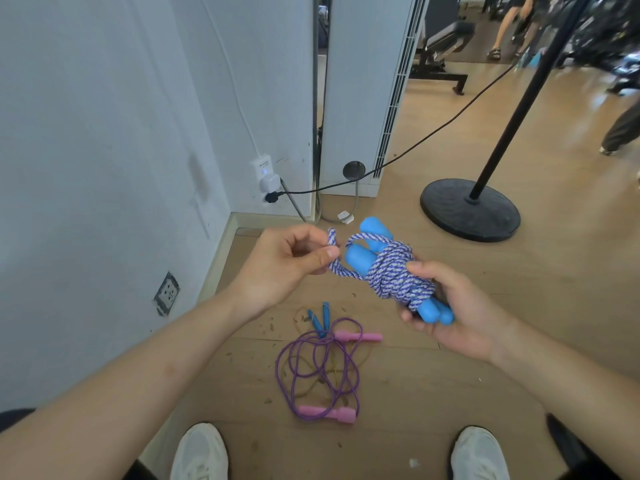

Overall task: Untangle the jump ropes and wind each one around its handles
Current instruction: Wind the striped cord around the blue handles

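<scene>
**Q:** Room and surface, L side?

**A:** A white wall (86, 133) is seen at L, w/ a socket plate (167, 292) set low and a white adapter (265, 174) plugged in higher up. A black cable (433, 133) is run from there across to the R. A white vented cabinet (360, 81) is stood in the corner. The surface is a wood-plank floor (433, 393), marked w/ small dark scraps near the wall.

**Q:** Hand status?

**A:** L hand (284, 261): fingers are curled, and a free loop of the braided rope (398, 275) is pinched btwn thumb and forefinger. This purple-and-white rope is wound in several turns round the blue handles (360, 259), and the bundle is held mid-air above the floor. R hand (464, 317): the lower end of the bundle is gripped, w/ fingers curled beneath and the thumb laid on the turns.

**Q:** Other ropes?

**A:** On the floor below the hands, ahead of two white shoes (201, 452), a purple rope (311, 368) w/ pink handles (356, 337) is laid in loose overlapping loops. Small blue handles (320, 317) are seen at its far edge. Which cord they belong to cannot be told.

**Q:** R side?

**A:** A black round base (471, 209) w/ a slanted pole (519, 109) is set on the floor. Farther back, a weight bench (443, 46) and the legs of other persons (509, 26) are visible but blurred.
</scene>
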